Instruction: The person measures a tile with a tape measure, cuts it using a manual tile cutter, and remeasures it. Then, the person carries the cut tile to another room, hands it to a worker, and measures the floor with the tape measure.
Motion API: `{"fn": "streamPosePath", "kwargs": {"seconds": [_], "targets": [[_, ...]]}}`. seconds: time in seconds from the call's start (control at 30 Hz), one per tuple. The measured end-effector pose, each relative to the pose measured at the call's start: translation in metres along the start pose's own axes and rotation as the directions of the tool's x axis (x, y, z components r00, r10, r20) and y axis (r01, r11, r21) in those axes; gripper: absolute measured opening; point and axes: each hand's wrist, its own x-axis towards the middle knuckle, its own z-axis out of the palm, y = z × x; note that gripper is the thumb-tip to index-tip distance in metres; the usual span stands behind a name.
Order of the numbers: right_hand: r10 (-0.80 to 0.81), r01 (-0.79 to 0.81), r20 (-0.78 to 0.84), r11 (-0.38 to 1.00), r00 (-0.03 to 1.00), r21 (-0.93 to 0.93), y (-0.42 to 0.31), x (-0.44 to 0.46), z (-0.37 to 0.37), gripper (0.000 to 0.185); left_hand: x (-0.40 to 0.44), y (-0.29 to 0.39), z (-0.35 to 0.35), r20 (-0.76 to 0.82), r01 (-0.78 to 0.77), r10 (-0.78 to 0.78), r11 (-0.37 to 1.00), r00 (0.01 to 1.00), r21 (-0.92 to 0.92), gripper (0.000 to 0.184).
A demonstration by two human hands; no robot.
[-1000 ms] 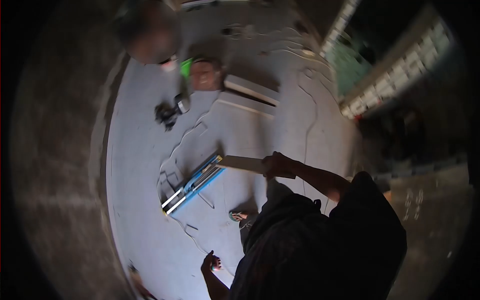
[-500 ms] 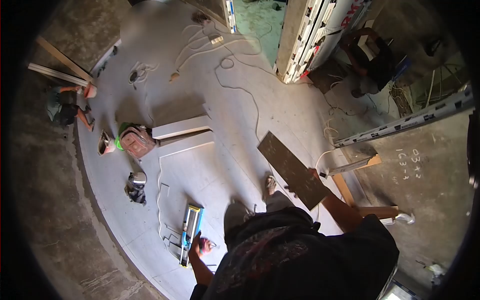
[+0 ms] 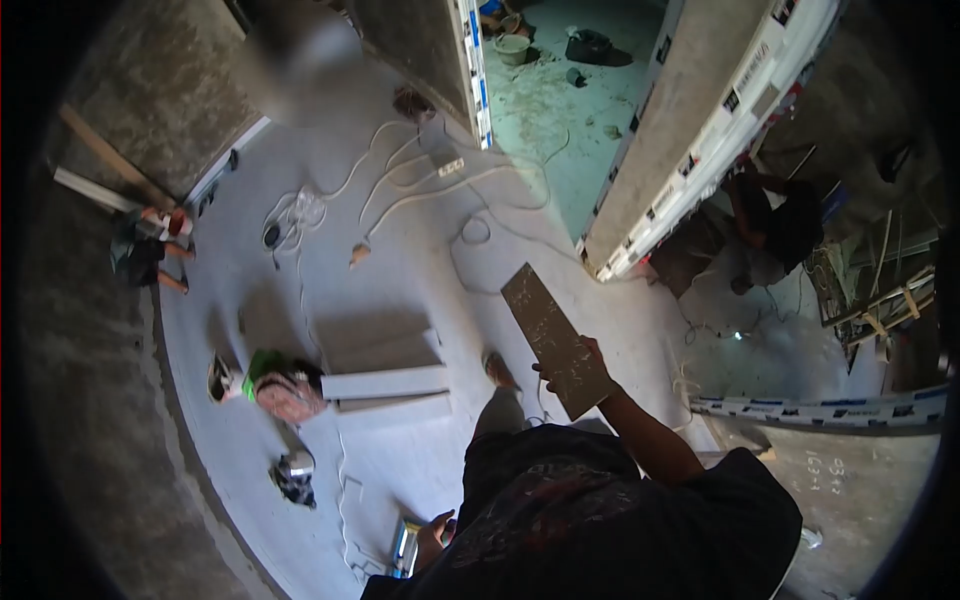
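Observation:
My right hand (image 3: 583,372) grips the lower end of a long, flat, brown-grey tile (image 3: 540,325) with pale marks on its face. The tile is held tilted out in front of my body, above the floor. Low in the view, my left hand (image 3: 434,540) has its fingers curled; a small dark object shows at its edge, too unclear to name. Just left of that hand lies a blue and silver tile cutter (image 3: 404,545) on the floor, its lower part cut off by the frame.
A pink backpack (image 3: 287,396) lies beside long pale boxes (image 3: 385,383). Cables and a power strip (image 3: 452,167) cross the floor (image 3: 400,290). One person (image 3: 140,250) is at the left wall, another (image 3: 780,220) beyond the wrapped frame (image 3: 700,150) at right.
The view has tipped forward, so the floor things sit lower. My right hand has brought the tile closer to my body's middle. My left hand has moved away from over the tile cutter.

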Motion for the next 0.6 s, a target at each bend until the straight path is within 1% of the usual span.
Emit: {"fn": "streamPosePath", "kwargs": {"seconds": [0.03,0.07,0.13,0.17,0.2,0.23,0.27,0.3,0.37,0.4,0.43,0.47,0.5,0.57,0.6], "targets": [[0.003,-0.01,-0.096,0.997,0.995,-0.075,-0.025,0.021,0.014,0.071,0.013,0.047,-0.013,0.004,0.005,-0.006,0.998,1.0,0.055,0.044],[-0.013,0.007,-0.094,0.997,0.995,-0.072,-0.049,0.043,0.016,0.071,0.028,0.1,-0.03,0.008,0.015,-0.016,0.993,1.0,0.12,0.043],[0.004,0.005,-0.087,0.994,0.996,0.111,-0.089,0.085,0.016,0.068,0.062,0.217,-0.059,0.003,0.017,-0.019,0.963,1.0,0.27,0.042],[-0.001,0.004,-0.017,0.983,1.0,0.185,-0.11,0.105,0.016,0.067,0.079,0.283,-0.073,-0.005,-0.002,0.004,0.934,1.0,0.358,0.042],[-0.019,0.02,-0.009,0.981,1.0,0.195,-0.133,0.126,0.016,0.067,0.094,0.353,-0.082,-0.004,-0.056,0.064,0.898,0.998,0.436,0.041],[-0.035,0.028,0.035,0.98,0.999,0.195,-0.155,0.145,0.009,0.071,0.091,0.428,-0.076,-0.033,-0.13,0.171,0.849,0.985,0.512,0.042],[-0.048,0.032,0.075,0.98,0.996,0.196,-0.175,0.166,0.001,0.075,0.102,0.496,-0.086,0.06,-0.23,0.241,0.783,0.969,0.578,0.045],[-0.056,0.039,0.074,0.978,0.996,0.206,-0.197,0.19,-0.008,0.075,0.076,0.569,-0.068,0.01,-0.149,0.161,0.883,0.987,0.444,0.046],[-0.074,0.082,-0.043,0.967,0.996,0.242,-0.243,0.236,-0.023,0.075,0.08,0.687,-0.061,-0.1,-0.145,0.22,0.862,0.97,0.486,0.045],[-0.076,0.085,-0.043,0.967,0.996,0.241,-0.269,0.255,-0.022,0.075,0.088,0.737,-0.057,-0.138,-0.176,0.261,0.879,0.955,0.444,0.045],[-0.05,0.07,-0.094,0.97,0.994,0.232,-0.3,0.273,-0.018,0.066,0.108,0.78,-0.066,-0.083,-0.282,0.372,0.815,0.925,0.506,0.043],[-0.017,0.049,-0.146,0.974,0.989,0.22,-0.334,0.29,-0.014,0.059,0.121,0.82,-0.063,-0.024,-0.384,0.474,0.741,0.88,0.551,0.042],[0.0,0.037,-0.147,0.968,0.989,0.246,-0.368,0.312,-0.014,0.057,0.132,0.851,-0.056,-0.026,-0.39,0.477,0.746,0.878,0.54,0.042],[0.041,-0.004,-0.167,0.977,0.985,0.213,-0.437,0.342,-0.009,0.055,0.141,0.893,-0.038,-0.097,-0.372,0.451,0.824,0.887,0.428,0.041],[0.06,-0.025,-0.18,0.981,0.982,0.19,-0.466,0.358,-0.009,0.053,0.141,0.909,-0.021,-0.173,-0.293,0.365,0.895,0.915,0.337,0.039]]}}
